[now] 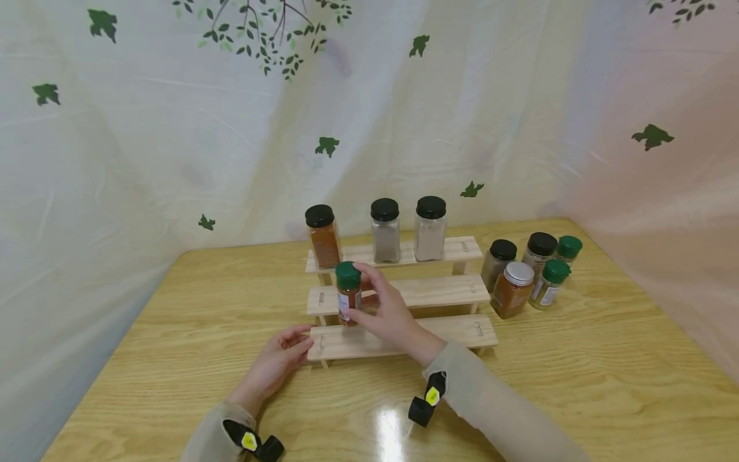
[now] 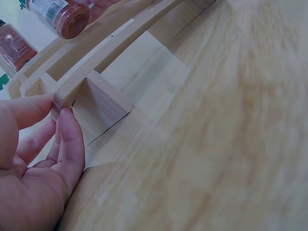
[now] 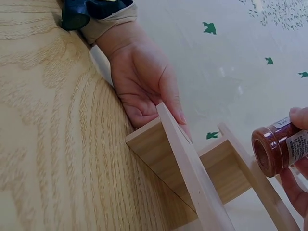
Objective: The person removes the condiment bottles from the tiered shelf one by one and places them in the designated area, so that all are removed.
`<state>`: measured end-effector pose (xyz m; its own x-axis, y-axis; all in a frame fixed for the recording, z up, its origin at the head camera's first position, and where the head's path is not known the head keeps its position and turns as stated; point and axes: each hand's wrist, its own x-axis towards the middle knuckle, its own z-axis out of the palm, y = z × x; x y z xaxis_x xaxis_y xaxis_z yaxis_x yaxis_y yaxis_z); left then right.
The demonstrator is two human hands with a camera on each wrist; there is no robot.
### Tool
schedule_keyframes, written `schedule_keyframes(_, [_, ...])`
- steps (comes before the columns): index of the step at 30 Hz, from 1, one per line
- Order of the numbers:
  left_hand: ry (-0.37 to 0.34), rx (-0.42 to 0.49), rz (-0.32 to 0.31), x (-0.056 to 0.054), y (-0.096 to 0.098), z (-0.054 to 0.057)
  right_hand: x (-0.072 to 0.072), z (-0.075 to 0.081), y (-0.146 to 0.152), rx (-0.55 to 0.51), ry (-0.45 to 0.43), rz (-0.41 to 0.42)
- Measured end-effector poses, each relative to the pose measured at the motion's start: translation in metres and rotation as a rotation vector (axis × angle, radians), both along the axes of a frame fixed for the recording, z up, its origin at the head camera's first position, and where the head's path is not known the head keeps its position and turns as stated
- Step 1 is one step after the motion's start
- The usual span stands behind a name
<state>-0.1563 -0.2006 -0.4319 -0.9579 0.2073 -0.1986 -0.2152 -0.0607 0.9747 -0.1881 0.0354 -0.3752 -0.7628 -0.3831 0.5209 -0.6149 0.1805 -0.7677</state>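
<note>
A three-tier wooden rack point(image 1: 439, 292) stands on the table. My right hand point(image 1: 392, 314) holds a small green-capped spice jar point(image 1: 349, 296) with reddish contents, in front of the rack's left side. In the right wrist view the base of that spice jar point(image 3: 272, 151) shows, raised above the shelves. My left hand point(image 1: 281, 360) grips the left end of the lowest shelf; in the left wrist view its thumb and fingers point(image 2: 72, 139) pinch the board's corner. On the top shelf are an orange-brown jar point(image 1: 326, 240) at the left and two pale jars point(image 1: 385, 234) with black lids.
Several more jars stand on the table right of the rack, among them a silver-lidded jar point(image 1: 512, 292), a green-capped jar point(image 1: 548, 285) and a black-lidded jar point(image 1: 498, 263). A pale leaf-patterned cloth point(image 1: 231, 147) hangs behind the wooden table point(image 1: 173, 333).
</note>
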Motion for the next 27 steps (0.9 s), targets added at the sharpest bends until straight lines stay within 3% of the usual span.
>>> schedule_keyframes(10, [-0.009,-0.022,0.007,0.0,0.0,0.002,0.006,-0.006,0.016,0.023,-0.003,0.021])
schedule_keyframes(15, [-0.003,-0.015,0.006,0.001,0.002,0.002,0.011,-0.004,0.028,0.034,-0.036,0.012])
schedule_keyframes(27, [-0.011,-0.023,0.023,0.0,0.001,0.0,0.015,-0.001,0.055,0.108,-0.018,-0.003])
